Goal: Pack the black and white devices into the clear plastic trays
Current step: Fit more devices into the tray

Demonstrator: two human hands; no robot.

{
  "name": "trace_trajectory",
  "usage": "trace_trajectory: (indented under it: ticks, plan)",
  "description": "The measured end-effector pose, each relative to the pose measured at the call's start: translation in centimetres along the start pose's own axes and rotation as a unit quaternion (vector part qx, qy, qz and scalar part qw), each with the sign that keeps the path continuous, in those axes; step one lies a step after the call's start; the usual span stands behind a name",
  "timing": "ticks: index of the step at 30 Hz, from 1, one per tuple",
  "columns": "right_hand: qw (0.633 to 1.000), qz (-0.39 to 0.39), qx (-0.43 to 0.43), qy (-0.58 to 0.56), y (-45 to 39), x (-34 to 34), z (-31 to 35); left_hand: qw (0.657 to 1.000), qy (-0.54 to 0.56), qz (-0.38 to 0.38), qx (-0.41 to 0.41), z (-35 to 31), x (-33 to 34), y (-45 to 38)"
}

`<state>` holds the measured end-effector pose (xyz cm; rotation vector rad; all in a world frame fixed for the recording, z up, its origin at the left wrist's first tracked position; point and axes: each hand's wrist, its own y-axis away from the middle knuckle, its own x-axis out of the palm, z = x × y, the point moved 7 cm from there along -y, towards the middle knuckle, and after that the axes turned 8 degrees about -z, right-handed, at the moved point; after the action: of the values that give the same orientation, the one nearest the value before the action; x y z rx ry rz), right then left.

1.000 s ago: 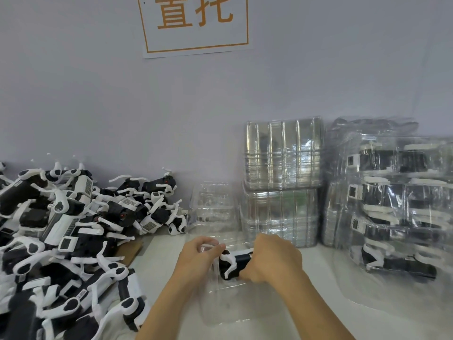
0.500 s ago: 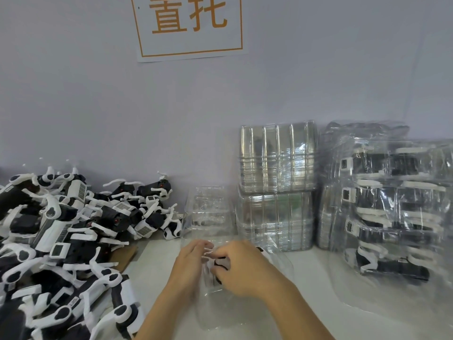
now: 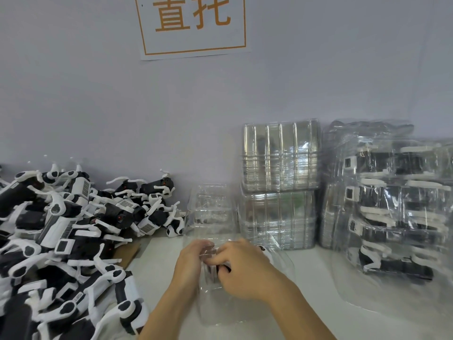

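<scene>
A clear plastic tray (image 3: 220, 307) lies on the white table in front of me. A black and white device (image 3: 224, 268) sits in its far end, mostly hidden under my hands. My left hand (image 3: 190, 262) grips the tray's left far edge, fingers curled over the plastic. My right hand (image 3: 241, 268) lies over the device with its fingers curled down on it and on the tray's plastic.
A big heap of loose black and white devices (image 3: 61, 241) fills the left side. An empty clear tray (image 3: 210, 209) stands at the wall. Two stacks of clear trays (image 3: 279, 187) rise behind it. A plastic bag of packed trays (image 3: 392, 204) sits at the right.
The device was plainly visible in the tray a second ago. My right hand has since moved left over it and the hands now meet above the tray's far end.
</scene>
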<state>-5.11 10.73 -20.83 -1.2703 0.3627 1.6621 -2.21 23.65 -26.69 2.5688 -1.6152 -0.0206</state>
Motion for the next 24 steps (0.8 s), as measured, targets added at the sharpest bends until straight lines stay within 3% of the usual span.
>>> trace_trajectory:
  ticks: [7, 10, 12, 16, 19, 24]
  plan:
    - [0.999, 0.041, 0.000, -0.018, -0.2, 0.6, -0.7, 1.000, -0.002, -0.006, 0.012, -0.3, 0.0, 0.1]
    - [0.995, 0.018, 0.015, -0.092, -0.2, 0.0, -0.7, 1.000, -0.007, 0.008, 0.011, -0.2, 0.1, 0.0]
    - [0.989, -0.025, 0.041, -0.137, -0.2, -1.5, -1.6, 0.999, -0.023, 0.015, 0.027, -0.3, 0.1, -0.3]
    - [0.983, -0.104, 0.112, -0.098, 0.5, -4.8, -5.6, 0.998, -0.042, 0.015, 0.034, -0.3, 0.0, -0.7]
    - [0.978, -0.101, 0.164, -0.075, 1.5, -5.7, -8.4, 0.998, -0.045, 0.012, 0.040, -0.5, -0.2, -0.8]
    - [0.962, -0.072, 0.216, -0.150, 2.3, -4.9, -9.9, 0.994, -0.075, 0.016, 0.083, -1.6, -0.2, -0.2]
